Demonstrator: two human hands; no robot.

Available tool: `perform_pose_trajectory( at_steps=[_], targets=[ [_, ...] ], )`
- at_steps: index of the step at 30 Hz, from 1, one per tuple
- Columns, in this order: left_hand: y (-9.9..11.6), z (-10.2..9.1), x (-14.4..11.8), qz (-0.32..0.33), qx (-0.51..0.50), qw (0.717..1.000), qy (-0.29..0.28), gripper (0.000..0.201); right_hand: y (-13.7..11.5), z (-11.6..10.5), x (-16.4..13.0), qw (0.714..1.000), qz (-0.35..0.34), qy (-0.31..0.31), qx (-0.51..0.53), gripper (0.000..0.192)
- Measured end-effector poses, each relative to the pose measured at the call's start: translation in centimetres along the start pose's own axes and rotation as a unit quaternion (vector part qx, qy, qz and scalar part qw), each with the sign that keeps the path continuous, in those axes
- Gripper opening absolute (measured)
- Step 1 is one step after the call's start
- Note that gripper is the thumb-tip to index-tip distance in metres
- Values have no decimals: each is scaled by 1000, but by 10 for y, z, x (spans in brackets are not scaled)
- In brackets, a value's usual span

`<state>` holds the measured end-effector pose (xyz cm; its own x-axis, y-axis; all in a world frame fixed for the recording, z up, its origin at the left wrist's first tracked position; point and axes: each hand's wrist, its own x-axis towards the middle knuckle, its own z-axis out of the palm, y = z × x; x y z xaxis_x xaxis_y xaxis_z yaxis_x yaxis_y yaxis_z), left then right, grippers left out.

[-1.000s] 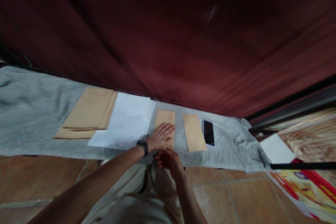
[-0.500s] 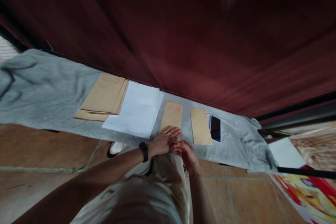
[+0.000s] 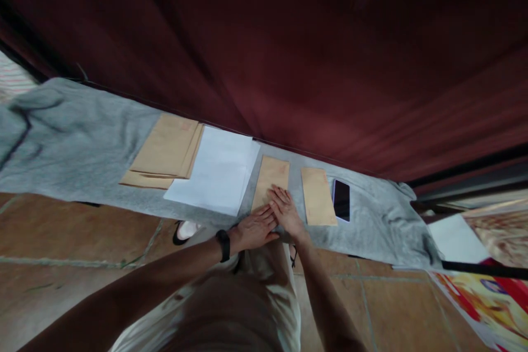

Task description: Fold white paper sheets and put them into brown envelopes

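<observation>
Both hands are pressing flat, fingers spread wide, gripping nothing: the left hand (image 3: 252, 229) and right hand (image 3: 287, 212) are pinning the brown envelope (image 3: 273, 181) against the grey cloth (image 3: 78, 143), near its front edge, probably smoothing it flat.

Brown envelope (image 3: 273, 179), long, flat on grey cloth, near end under hands
</observation>
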<state>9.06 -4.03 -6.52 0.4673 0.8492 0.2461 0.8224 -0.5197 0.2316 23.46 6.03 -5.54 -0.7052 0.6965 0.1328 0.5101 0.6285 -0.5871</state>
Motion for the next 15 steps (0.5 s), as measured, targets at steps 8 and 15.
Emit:
perform_pose_trajectory(
  at_steps=[8,15],
  targets=[
    [-6,-2,1,12,-8,1000,-25,59,19,-4,33,993,8,-27,-113,53],
    [-9,-2,0,23,9,999,-42,70,37,-6,69,990,53,18,-128,57]
  ],
)
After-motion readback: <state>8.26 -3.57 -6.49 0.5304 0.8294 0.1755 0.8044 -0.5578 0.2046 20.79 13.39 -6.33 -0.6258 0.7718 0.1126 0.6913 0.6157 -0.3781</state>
